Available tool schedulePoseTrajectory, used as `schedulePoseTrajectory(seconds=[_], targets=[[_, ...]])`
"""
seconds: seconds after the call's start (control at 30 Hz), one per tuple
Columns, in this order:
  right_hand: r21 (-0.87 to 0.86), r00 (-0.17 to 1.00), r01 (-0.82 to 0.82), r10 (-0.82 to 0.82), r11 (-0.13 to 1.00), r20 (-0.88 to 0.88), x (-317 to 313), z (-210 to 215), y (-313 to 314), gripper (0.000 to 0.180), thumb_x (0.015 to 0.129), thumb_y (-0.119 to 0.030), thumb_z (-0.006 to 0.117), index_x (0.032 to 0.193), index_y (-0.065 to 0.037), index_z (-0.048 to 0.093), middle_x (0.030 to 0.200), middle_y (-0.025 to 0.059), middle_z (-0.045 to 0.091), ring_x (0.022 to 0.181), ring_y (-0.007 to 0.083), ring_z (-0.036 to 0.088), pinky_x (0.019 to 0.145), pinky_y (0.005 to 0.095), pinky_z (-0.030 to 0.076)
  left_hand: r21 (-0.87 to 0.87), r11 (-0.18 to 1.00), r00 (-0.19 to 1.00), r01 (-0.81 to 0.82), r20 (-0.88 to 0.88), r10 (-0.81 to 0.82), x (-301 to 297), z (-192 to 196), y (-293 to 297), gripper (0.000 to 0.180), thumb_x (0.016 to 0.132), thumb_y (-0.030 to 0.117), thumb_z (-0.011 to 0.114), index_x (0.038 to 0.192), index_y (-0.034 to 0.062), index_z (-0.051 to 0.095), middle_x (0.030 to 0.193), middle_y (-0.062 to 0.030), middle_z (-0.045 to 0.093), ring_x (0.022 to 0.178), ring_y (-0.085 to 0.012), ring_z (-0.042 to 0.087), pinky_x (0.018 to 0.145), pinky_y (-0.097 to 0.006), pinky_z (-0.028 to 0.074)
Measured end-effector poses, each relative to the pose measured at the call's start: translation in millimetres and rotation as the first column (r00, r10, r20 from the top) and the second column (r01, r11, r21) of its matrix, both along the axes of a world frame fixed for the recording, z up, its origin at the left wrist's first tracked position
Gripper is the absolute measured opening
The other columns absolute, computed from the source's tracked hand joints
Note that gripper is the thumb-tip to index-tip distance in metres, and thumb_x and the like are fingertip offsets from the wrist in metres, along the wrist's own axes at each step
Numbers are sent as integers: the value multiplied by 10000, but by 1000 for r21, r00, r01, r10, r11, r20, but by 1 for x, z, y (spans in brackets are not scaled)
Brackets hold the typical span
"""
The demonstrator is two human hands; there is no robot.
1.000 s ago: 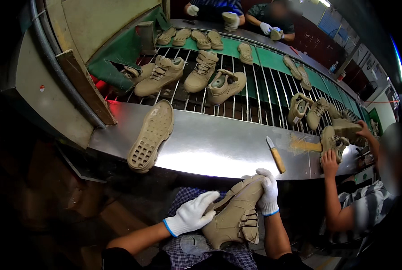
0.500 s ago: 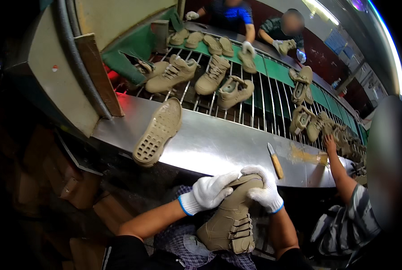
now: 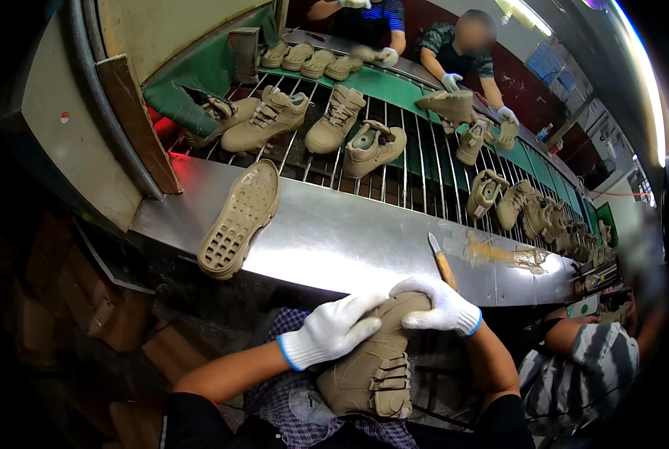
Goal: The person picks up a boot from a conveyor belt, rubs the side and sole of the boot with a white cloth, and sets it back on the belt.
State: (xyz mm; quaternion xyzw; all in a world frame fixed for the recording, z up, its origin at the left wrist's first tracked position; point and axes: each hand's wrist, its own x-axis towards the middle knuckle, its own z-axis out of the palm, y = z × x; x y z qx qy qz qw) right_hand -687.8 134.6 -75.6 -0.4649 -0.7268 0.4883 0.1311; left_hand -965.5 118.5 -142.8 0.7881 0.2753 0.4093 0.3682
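Note:
A tan lace-up shoe [image 3: 372,370] is held toe up above my lap, its laced front turned to the right. My left hand [image 3: 334,331], in a white knit glove with a blue cuff, presses its closed fingers to the left side near the toe. From the other side my right hand [image 3: 441,307], gloved alike, wraps over the toe with the thumb on the front. Ahead to the left, a loose tan sole [image 3: 241,221] with square holes lies on the metal ledge [image 3: 327,251]. A wooden-handled knife [image 3: 443,263] rests beyond my right hand.
Several tan shoes [image 3: 334,123] stand on a conveyor of metal rods [image 3: 424,168]. Soles [image 3: 316,63] line its green far strip. Two gloved co-workers [image 3: 462,56] work across it; another person in a striped garment [image 3: 585,367] sits at right. Cardboard boxes [image 3: 87,292] are at lower left.
My hands have shifted slightly on the toe and still grip the shoe. The person at right has withdrawn a hand from the conveyor. Across from me, co-workers have moved a shoe and a sole.

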Motion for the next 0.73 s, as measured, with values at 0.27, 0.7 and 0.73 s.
schedulePoseTrajectory(seconds=[0.27,0.7,0.73], targets=[[-41,994,48,-52,998,-92,-8,-10,2,725,724,-428,942,1267,-5,713,1213,113,723,1123,234,692,1019,375,529,-275,931,971,239,52,-233,-26,-3,11,625,852,-20,637,1472,-16,555,1293,-242,717,1115,-310,754,946,-367,622],[25,996,83,-82,996,-40,-2,-20,-6,795,762,-481,915,1382,-65,642,1263,106,666,1186,260,654,1053,412,518,-283,939,974,197,-54,-220,-26,6,-7,695,874,18,615,1560,47,505,1387,-233,674,1047,-330,769,910,-356,643],[26,995,85,-83,996,-49,-4,-22,-6,795,762,-481,915,1382,-65,642,1263,106,666,1186,260,654,1053,412,518,-263,942,967,209,-89,-240,-28,4,-6,710,884,28,611,1581,60,480,1418,-242,653,1080,-340,762,933,-364,641]])
